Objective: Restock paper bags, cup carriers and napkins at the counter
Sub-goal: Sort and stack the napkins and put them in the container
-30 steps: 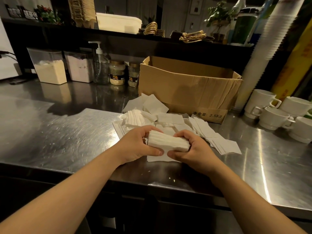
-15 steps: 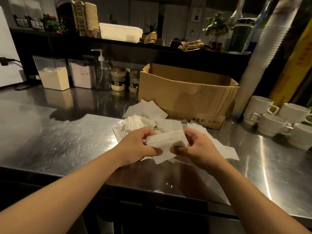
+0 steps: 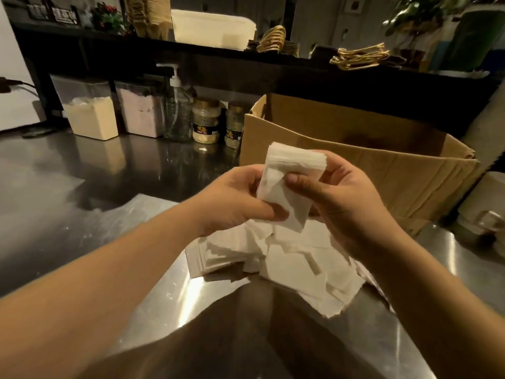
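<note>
A thick stack of white napkins (image 3: 287, 176) stands upright in the air above the steel counter (image 3: 82, 214), held between both hands. My left hand (image 3: 232, 198) grips its lower left side, thumb across the front sheet. My right hand (image 3: 338, 195) holds the right side, thumb pressed on the front and fingers behind. Beneath the hands lies a loose heap of white napkins (image 3: 287, 261) spread over the counter. An open cardboard box (image 3: 382, 160) stands just behind the hands.
Along the back stand two clear tubs (image 3: 90, 113), a pump bottle (image 3: 176, 105) and two jars (image 3: 206, 121). The dark shelf (image 3: 246, 56) above carries a white bin (image 3: 213, 28) and brown paper items (image 3: 358, 56). A white cup (image 3: 483, 203) sits at the right edge.
Both hands have lifted the napkin stack off the heap, raised it toward the box and turned it from lying flat to standing on edge.
</note>
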Tool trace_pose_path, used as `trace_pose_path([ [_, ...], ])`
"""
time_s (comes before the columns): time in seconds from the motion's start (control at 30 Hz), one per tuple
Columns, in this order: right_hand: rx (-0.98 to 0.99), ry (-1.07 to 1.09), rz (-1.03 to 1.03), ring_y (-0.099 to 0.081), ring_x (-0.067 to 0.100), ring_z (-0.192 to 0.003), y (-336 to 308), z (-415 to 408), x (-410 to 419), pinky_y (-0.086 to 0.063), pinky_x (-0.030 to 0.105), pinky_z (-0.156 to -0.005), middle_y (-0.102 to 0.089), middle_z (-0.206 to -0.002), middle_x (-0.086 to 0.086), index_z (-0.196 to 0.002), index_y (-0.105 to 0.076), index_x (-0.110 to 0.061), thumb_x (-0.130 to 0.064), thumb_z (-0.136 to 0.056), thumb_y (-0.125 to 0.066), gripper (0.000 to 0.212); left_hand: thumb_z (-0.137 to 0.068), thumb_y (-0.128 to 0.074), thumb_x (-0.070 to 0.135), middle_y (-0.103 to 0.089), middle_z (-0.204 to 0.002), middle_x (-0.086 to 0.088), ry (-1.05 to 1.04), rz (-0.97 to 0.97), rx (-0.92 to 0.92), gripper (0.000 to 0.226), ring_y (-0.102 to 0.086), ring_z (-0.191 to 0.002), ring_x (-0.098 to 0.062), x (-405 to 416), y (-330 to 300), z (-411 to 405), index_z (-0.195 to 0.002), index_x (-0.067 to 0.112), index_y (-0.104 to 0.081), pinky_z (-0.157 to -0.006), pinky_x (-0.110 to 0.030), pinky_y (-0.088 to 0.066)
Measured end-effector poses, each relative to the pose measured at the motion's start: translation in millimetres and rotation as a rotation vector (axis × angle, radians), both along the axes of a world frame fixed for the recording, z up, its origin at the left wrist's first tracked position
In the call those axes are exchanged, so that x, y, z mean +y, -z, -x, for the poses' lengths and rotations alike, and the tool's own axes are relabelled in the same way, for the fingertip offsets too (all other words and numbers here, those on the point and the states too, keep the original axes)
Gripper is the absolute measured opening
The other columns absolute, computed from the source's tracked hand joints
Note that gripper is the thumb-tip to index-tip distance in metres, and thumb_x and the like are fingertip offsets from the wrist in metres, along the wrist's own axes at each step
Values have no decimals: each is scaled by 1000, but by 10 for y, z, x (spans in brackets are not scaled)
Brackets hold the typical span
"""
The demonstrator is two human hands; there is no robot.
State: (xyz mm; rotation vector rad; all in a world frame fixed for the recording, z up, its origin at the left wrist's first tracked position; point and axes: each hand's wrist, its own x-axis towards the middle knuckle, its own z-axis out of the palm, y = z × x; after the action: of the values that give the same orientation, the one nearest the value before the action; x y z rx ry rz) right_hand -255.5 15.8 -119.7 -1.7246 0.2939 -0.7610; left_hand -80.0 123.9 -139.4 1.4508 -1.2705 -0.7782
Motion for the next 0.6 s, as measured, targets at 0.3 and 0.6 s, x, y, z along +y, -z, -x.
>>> trace_pose_path([
  [0.3, 95, 11, 108, -71, 12, -103, -808, -772, -274, -60, 32, -84, -75, -110, -6, -120, -65, -22, -26, -86, -77, 37, -83, -75, 8, -78, -101, 3, -49, 80, 135, 35, -75, -97, -13, -176, -675, -562, -112, 26, -68, -76, -25, -60],
  [0.6, 150, -46, 100, -71, 10, -102, -1993, -1625, -460, -60, 30, -83, -74, -106, -9, -116, -66, -24, -31, -79, -79, 40, -81, -80, 13, -76, -109, 2, -145, -13, 121, 43, -71, -109, -16, -226, -1776, -1328, -118, 29, -68, -100, -43, -56],
])
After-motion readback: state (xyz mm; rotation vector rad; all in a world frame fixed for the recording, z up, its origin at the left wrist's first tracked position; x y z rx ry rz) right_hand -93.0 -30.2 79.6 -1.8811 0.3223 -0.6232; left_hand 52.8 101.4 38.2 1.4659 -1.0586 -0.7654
